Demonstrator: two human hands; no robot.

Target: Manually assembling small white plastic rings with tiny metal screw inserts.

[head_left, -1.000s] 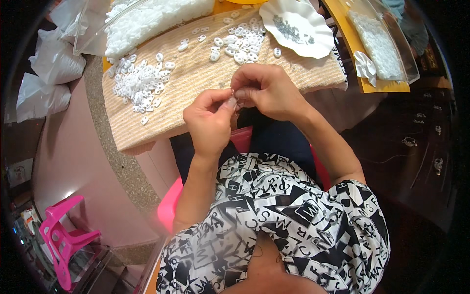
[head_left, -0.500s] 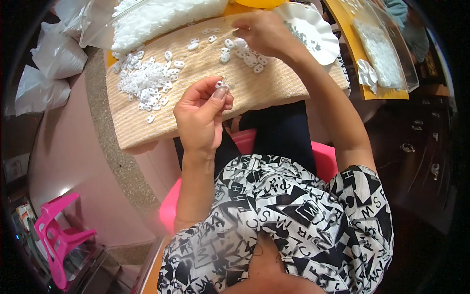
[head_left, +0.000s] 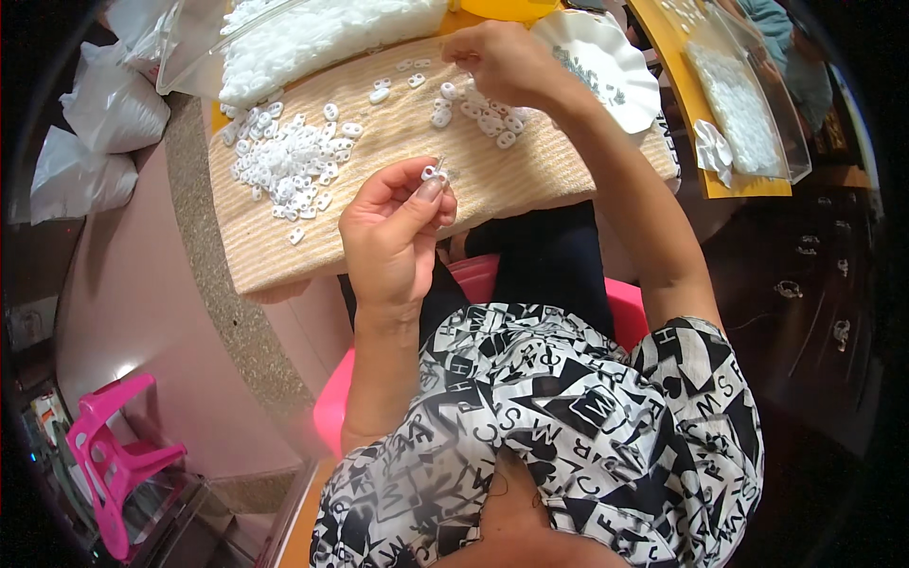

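My left hand (head_left: 393, 232) pinches a small white plastic piece (head_left: 431, 173) with holes between thumb and forefinger, above the near edge of the cloth-covered work surface (head_left: 388, 133). A thin, clear or metallic bit sticks up from that piece. Toward the far edge, my right hand (head_left: 507, 64) hovers with its fingers drawn together; whatever they hold, if anything, is too small to make out. Just below it lies a small group of white two-holed pieces (head_left: 490, 123). Left of my left hand spreads a larger heap of similar pieces (head_left: 284, 161), and a few single ones (head_left: 380, 96) lie between.
Behind the surface stands a clear bin (head_left: 322, 43) full of white pieces, with a yellow container (head_left: 507, 8) beside it. A white scalloped plate (head_left: 630, 71) holds small greyish parts. Another clear tray (head_left: 739, 114) sits at far right. White bags (head_left: 80, 175) and a pink chair (head_left: 114, 454) are leftward.
The view has shifted slightly. My right hand has moved a little to the left over the far edge, fingers still together. My left hand keeps its pinch on the white piece.
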